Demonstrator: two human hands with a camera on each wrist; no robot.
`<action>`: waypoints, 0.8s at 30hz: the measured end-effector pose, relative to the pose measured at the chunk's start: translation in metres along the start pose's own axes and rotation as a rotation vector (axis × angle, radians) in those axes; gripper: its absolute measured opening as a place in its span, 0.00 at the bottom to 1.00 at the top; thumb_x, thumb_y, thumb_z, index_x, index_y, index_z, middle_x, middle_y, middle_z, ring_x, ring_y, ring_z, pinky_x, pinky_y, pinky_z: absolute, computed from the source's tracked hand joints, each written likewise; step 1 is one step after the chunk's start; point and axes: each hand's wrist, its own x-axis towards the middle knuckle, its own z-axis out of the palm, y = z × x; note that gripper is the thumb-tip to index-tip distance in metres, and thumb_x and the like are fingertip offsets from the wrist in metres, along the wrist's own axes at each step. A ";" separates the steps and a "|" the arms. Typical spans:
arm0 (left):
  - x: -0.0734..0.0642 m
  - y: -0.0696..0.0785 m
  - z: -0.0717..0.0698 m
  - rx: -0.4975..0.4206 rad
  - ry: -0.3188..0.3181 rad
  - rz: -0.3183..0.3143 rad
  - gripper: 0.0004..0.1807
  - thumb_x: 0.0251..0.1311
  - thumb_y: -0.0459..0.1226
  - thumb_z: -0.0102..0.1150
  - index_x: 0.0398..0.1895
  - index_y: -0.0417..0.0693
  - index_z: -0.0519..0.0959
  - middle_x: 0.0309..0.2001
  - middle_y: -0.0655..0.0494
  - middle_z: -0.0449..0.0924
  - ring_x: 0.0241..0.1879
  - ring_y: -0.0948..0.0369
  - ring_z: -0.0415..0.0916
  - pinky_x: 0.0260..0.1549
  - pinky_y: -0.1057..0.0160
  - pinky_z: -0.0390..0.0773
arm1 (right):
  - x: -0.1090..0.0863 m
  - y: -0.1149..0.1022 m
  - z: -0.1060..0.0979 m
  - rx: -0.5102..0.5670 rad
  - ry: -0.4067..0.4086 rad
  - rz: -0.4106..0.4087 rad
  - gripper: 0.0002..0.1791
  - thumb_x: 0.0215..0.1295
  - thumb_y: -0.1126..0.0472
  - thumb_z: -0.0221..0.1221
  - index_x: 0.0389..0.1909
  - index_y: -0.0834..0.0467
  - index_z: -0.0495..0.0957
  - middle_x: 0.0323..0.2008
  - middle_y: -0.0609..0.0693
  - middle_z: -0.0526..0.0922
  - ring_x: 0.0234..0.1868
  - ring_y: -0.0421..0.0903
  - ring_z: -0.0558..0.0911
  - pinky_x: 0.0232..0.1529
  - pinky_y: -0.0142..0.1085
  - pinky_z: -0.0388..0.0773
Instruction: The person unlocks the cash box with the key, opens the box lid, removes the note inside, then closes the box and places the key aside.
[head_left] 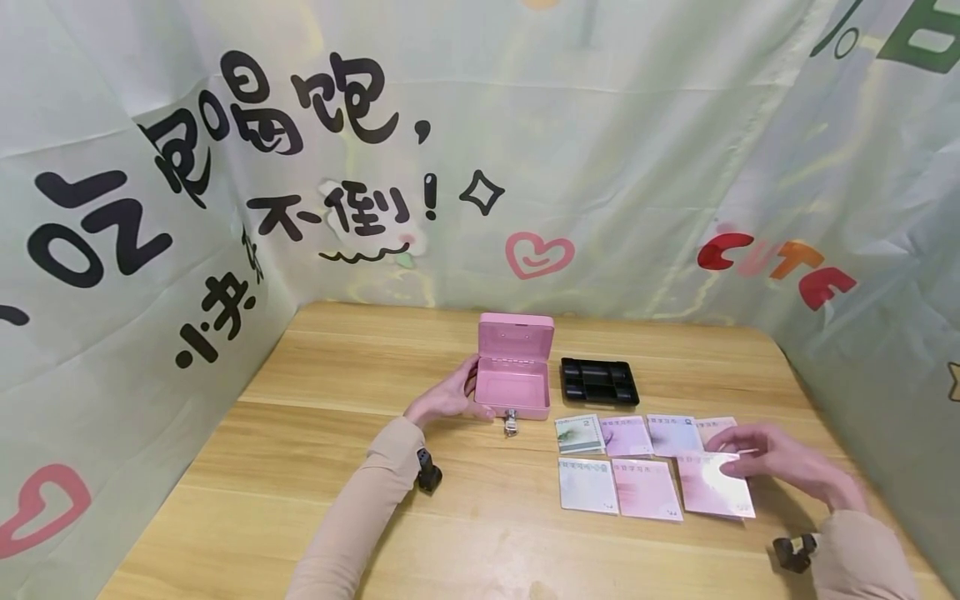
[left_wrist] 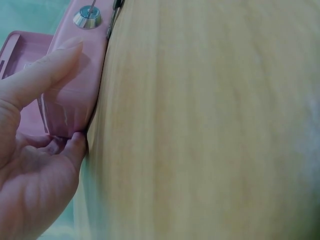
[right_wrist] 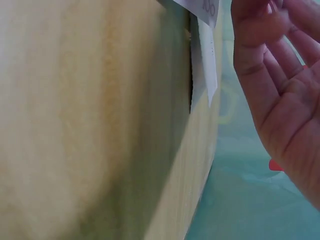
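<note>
A small pink cash box (head_left: 513,387) stands with its lid raised and its inside bare. My left hand (head_left: 450,395) grips its left front corner, thumb along the front wall and fingers bent at the side and bottom edge, as the left wrist view shows. A key sits in the round lock (left_wrist: 88,18), and a small bunch of keys (head_left: 512,427) hangs there. At the right, my right hand (head_left: 776,460) pinches a pink banknote (head_left: 712,490) marked 100 by its upper right edge. This note is tilted above the table, overlapping the row behind.
Right of the box lies a black compartment tray (head_left: 598,403). Several banknotes lie in two rows before it, among them a green note (head_left: 579,435), a purple note (head_left: 627,437), a blue note (head_left: 672,435) and another pink note (head_left: 647,490). Printed cloth walls (head_left: 637,208) enclose the table (head_left: 480,542).
</note>
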 end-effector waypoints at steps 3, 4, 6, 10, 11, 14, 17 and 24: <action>0.000 0.000 0.000 -0.005 -0.004 0.001 0.65 0.47 0.22 0.70 0.81 0.43 0.34 0.82 0.39 0.40 0.81 0.45 0.41 0.82 0.50 0.45 | 0.001 0.001 0.003 -0.014 -0.003 0.019 0.14 0.68 0.68 0.58 0.51 0.72 0.76 0.44 0.33 0.83 0.42 0.27 0.77 0.38 0.25 0.80; 0.000 -0.001 0.000 -0.006 -0.004 -0.001 0.65 0.47 0.22 0.70 0.81 0.43 0.34 0.82 0.39 0.39 0.81 0.45 0.41 0.82 0.49 0.45 | 0.002 0.002 0.003 -0.021 -0.003 0.020 0.14 0.68 0.68 0.59 0.51 0.72 0.77 0.43 0.33 0.83 0.42 0.26 0.77 0.37 0.25 0.80; 0.000 -0.001 0.000 -0.007 -0.002 -0.010 0.66 0.47 0.22 0.71 0.81 0.44 0.34 0.82 0.40 0.39 0.82 0.45 0.41 0.82 0.50 0.45 | 0.003 0.003 0.005 -0.020 -0.006 0.022 0.14 0.67 0.68 0.59 0.51 0.73 0.76 0.42 0.34 0.83 0.40 0.27 0.76 0.35 0.25 0.80; 0.001 -0.001 0.000 -0.010 0.001 -0.018 0.66 0.46 0.22 0.71 0.81 0.45 0.34 0.82 0.41 0.39 0.82 0.47 0.41 0.82 0.52 0.45 | 0.005 0.003 0.007 -0.022 -0.005 -0.008 0.13 0.66 0.70 0.60 0.48 0.73 0.77 0.37 0.36 0.82 0.36 0.28 0.77 0.31 0.26 0.78; 0.001 -0.001 0.000 -0.010 -0.001 -0.017 0.66 0.46 0.22 0.71 0.81 0.44 0.34 0.82 0.41 0.40 0.82 0.47 0.41 0.82 0.52 0.46 | 0.005 0.004 0.008 -0.024 -0.003 -0.011 0.13 0.65 0.71 0.60 0.48 0.73 0.77 0.36 0.36 0.82 0.36 0.28 0.76 0.31 0.26 0.77; 0.001 -0.001 0.000 -0.013 -0.007 -0.009 0.65 0.46 0.21 0.70 0.81 0.43 0.35 0.82 0.40 0.40 0.82 0.46 0.42 0.82 0.52 0.46 | 0.007 0.004 0.010 -0.050 0.008 -0.029 0.12 0.64 0.71 0.61 0.46 0.72 0.78 0.33 0.35 0.81 0.34 0.28 0.76 0.29 0.26 0.75; 0.001 -0.001 0.000 -0.017 -0.013 -0.001 0.64 0.47 0.21 0.69 0.81 0.42 0.34 0.82 0.39 0.40 0.81 0.45 0.41 0.82 0.50 0.46 | 0.008 0.004 0.011 -0.064 0.011 -0.037 0.11 0.63 0.72 0.61 0.45 0.73 0.78 0.33 0.35 0.81 0.34 0.28 0.75 0.28 0.26 0.74; 0.001 -0.002 -0.001 -0.007 -0.008 0.004 0.64 0.47 0.22 0.70 0.81 0.42 0.35 0.82 0.39 0.41 0.81 0.44 0.42 0.82 0.50 0.46 | 0.011 0.005 0.012 -0.038 -0.007 -0.016 0.13 0.63 0.71 0.62 0.45 0.76 0.76 0.31 0.33 0.81 0.32 0.28 0.75 0.27 0.26 0.74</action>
